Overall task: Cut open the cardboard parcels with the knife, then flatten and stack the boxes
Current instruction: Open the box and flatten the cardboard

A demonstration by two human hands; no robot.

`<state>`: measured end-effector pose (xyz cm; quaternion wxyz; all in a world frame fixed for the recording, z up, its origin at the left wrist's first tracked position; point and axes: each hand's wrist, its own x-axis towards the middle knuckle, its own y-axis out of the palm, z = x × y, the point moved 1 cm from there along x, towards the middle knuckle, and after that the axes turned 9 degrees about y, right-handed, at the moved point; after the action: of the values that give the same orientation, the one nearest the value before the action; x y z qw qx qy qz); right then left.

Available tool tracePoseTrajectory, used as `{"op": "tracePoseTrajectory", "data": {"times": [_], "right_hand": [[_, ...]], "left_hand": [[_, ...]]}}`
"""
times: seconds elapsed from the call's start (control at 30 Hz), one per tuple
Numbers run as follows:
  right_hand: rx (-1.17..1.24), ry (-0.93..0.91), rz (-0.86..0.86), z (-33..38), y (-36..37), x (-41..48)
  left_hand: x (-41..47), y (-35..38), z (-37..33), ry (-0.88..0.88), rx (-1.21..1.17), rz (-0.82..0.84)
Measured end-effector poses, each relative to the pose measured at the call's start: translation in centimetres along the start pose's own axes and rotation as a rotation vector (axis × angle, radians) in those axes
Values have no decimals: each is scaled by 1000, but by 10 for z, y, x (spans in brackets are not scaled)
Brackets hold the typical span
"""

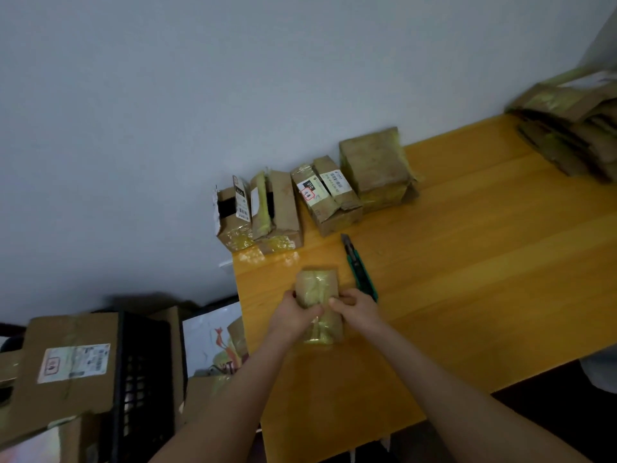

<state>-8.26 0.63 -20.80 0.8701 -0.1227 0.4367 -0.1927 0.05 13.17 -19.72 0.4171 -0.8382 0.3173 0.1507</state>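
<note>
A small taped cardboard parcel (319, 289) lies on the wooden table (467, 262) near its left edge. My left hand (295, 312) grips its left side and my right hand (357, 307) grips its right side, thumbs meeting over the tape on top. The green utility knife (359, 267) lies on the table just right of the parcel, blade end pointing away. Several opened small boxes (277, 212) stand in a row along the wall behind. A stack of flattened boxes (574, 128) sits at the far right of the table.
Left of the table, below it, stand a black plastic crate (143, 379) and a large cardboard box with a label (66, 365). A white printed bag (213, 339) lies between them and the table. A grey wall runs behind the table.
</note>
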Motion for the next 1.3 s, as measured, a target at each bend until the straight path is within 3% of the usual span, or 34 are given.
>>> {"op": "tracePoseTrajectory", "data": {"times": [0.2,0.27,0.4,0.53,0.83,1.0,1.3], "right_hand": [[442,69,156,37,-46,-25],[475,15,98,54,-58,-37],[459,-113,-74,78,-74,-50],[296,-214,-246,94,-86,-58],[68,-340,-478,110,-90,-77],[62,-342,-451,106,-93,-77],[217,-282,-248,100,-108,-74]], "left_hand": [[-11,-35,-62,254,-10,-89],[-16,-45,-80,339,32,-127],[-27,-62,-108,442,137,-232],[-34,-76,-130,514,324,-328],[-46,-83,-161,487,618,-428],[-43,-82,-160,497,628,-403],[-29,-96,-153,568,533,-272]]}}
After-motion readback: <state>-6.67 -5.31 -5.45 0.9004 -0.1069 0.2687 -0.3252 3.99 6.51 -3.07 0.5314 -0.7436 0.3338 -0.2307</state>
